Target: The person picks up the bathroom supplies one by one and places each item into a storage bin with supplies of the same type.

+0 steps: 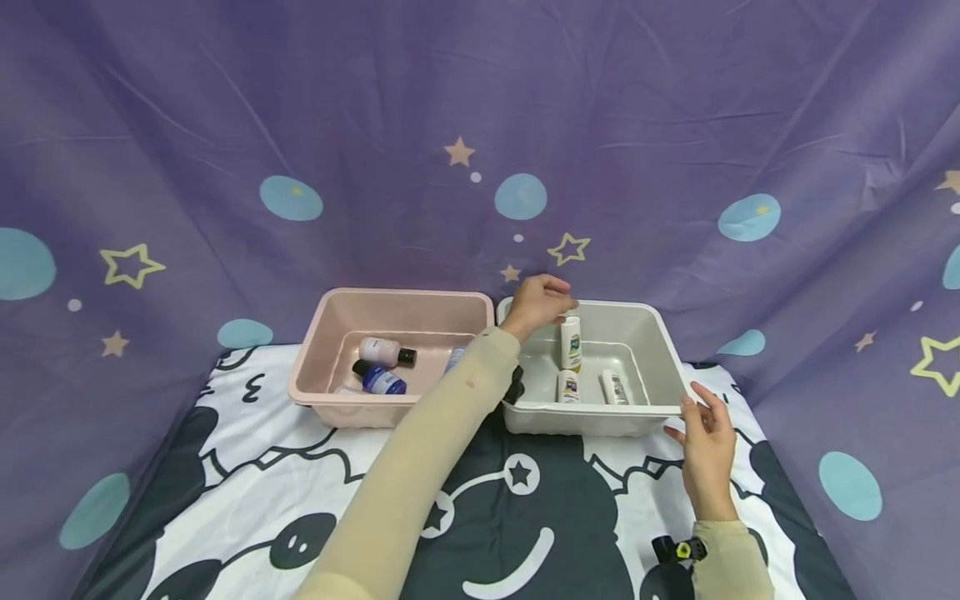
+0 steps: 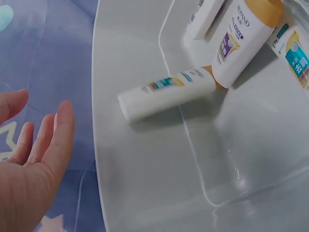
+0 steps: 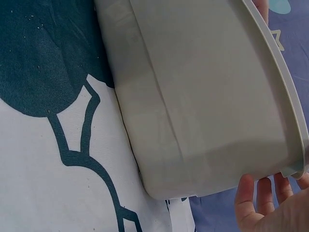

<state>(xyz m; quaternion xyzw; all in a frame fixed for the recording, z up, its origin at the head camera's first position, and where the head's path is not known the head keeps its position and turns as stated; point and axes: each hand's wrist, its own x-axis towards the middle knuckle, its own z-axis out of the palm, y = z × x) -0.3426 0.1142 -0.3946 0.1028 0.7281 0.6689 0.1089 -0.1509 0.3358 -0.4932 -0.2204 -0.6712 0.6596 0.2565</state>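
My left hand (image 1: 538,302) hovers at the back rim of the white plastic bin (image 1: 657,350), fingers loosely spread and nothing in them. Just below it, a white bottle (image 2: 169,93) with a gold cap lies slanted in the bin, slightly blurred in the left wrist view. A larger shampoo bottle (image 2: 248,38) touches its cap end; another labelled bottle (image 2: 295,58) lies at the right. A small white tube (image 1: 614,387) sits near the bin's front wall. My right hand (image 1: 708,454) holds the bin's front right corner, fingertips at the rim.
To the left stands a pink bin (image 1: 327,333). Inside are a pale pink bottle (image 1: 379,351) with a black cap and a dark blue bottle (image 1: 381,380); my left sleeve (image 1: 442,450) hides part of it. A purple curtain (image 1: 405,125) hangs directly behind both bins.
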